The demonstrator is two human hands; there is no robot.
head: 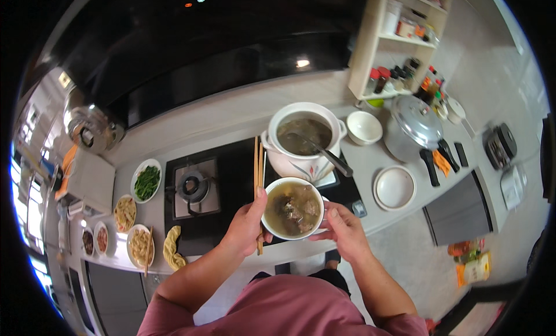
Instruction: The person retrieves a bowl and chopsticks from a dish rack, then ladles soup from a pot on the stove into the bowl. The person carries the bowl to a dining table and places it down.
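Both my hands carry a white bowl [292, 208] of broth with pieces of meat, close to my body at the stove's front edge. My left hand [247, 223] grips the bowl's left side, its thumb near the rim; a pair of wooden chopsticks [258, 166] runs past that hand, and whether it holds them I cannot tell. My right hand [343, 229] grips the right side. Just behind the bowl, a white lidded-style ceramic soup pot [299, 162], uncovered, stands on the stove with soup inside. A metal ladle [332, 160] leans in it, its dark handle over the rim.
Left of the black gas hob [234, 175] are a plate of greens [147, 181], several other dishes and a yellow cloth [173, 249]. To the right stand an empty white bowl [364, 127], stacked white dishes [394, 188] and a pressure cooker [412, 127]. A condiment shelf [362, 71] stands behind.
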